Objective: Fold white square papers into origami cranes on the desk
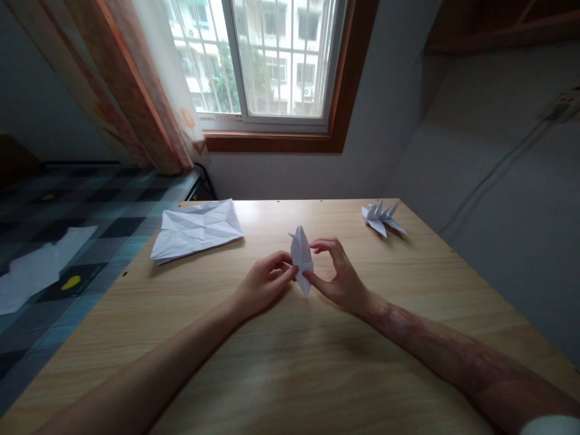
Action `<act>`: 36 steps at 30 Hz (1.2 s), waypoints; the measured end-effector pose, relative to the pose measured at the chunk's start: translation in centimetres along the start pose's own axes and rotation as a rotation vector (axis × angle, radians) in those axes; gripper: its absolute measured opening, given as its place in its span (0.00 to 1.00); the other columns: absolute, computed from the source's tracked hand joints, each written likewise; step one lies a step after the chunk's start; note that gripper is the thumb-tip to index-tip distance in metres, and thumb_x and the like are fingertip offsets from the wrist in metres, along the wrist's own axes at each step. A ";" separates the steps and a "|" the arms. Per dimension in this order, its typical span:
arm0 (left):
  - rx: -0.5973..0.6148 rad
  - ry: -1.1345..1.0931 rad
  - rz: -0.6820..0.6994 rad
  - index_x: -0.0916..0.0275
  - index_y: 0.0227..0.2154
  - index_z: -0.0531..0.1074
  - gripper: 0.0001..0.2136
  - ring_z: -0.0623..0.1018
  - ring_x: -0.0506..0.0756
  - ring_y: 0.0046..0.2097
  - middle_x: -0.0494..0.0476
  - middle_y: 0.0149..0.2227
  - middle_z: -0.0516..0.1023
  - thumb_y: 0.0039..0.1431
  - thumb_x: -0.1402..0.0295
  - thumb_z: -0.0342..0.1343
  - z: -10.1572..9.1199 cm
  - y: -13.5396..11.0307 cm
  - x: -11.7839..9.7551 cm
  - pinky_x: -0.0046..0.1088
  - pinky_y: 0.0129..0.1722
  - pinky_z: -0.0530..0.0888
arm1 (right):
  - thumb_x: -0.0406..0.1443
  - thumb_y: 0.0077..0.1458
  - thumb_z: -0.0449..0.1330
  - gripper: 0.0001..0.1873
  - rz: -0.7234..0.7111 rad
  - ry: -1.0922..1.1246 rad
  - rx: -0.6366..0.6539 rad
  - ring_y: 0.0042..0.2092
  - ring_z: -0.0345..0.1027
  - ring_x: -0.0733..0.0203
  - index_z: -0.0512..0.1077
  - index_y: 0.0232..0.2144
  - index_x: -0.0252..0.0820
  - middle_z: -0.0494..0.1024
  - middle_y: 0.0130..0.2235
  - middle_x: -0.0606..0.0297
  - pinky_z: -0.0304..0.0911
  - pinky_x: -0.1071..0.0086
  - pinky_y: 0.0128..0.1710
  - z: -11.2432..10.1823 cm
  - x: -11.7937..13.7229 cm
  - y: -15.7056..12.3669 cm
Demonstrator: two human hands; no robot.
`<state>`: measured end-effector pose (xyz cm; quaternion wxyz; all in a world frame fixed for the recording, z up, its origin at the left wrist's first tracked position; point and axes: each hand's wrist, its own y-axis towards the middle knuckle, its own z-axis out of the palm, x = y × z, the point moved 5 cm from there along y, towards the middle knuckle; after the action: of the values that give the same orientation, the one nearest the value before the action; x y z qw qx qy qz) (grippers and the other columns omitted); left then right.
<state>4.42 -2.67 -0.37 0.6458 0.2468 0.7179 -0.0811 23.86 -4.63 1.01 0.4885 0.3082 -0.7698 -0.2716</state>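
Note:
A folded white paper crane [301, 251], narrow and upright, is held above the middle of the wooden table. My left hand [270, 275] pinches its left edge between thumb and curled fingers. From the other side, my right hand [338, 275] has its thumb on the lower front of the paper, with the index finger arched near the upper right edge. A small point sticks out at the crane's upper left. How the fingers sit behind the paper is hidden.
Creased white paper sheets [199, 228] lie at the table's far left. Finished folded paper cranes [383, 217] sit at the far right. Left of the table [254, 374] is a bed with a checked cover [113, 232] and more white paper [40, 266]. A window and wall stand behind.

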 end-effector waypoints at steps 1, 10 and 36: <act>0.006 0.006 -0.002 0.63 0.44 0.79 0.14 0.81 0.55 0.41 0.57 0.40 0.81 0.71 0.56 0.65 0.0 0.0 0.0 0.33 0.47 0.80 | 0.32 0.62 0.72 0.30 0.004 0.003 -0.015 0.55 0.72 0.46 0.69 0.63 0.51 0.75 0.56 0.55 0.73 0.48 0.57 -0.1 -0.1 0.0; 0.046 0.010 0.001 0.63 0.47 0.77 0.15 0.77 0.53 0.37 0.54 0.37 0.77 0.72 0.55 0.63 0.3 -0.2 -0.3 0.28 0.39 0.75 | 0.35 0.64 0.71 0.28 0.012 0.048 0.020 0.51 0.74 0.49 0.71 0.62 0.53 0.77 0.53 0.58 0.73 0.50 0.56 0.0 -0.1 0.1; -0.141 -0.071 0.009 0.62 0.38 0.77 0.17 0.77 0.52 0.33 0.52 0.34 0.79 0.70 0.50 0.63 -1.2 0.7 0.0 0.26 0.32 0.75 | 0.30 0.67 0.64 0.15 0.052 0.145 0.188 0.49 0.75 0.53 0.76 0.54 0.49 0.77 0.55 0.56 0.76 0.53 0.55 0.8 0.2 0.1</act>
<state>3.71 -1.55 -0.07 0.6871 0.2011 0.6972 -0.0362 23.06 -4.60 0.90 0.5189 0.3514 -0.7621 -0.1626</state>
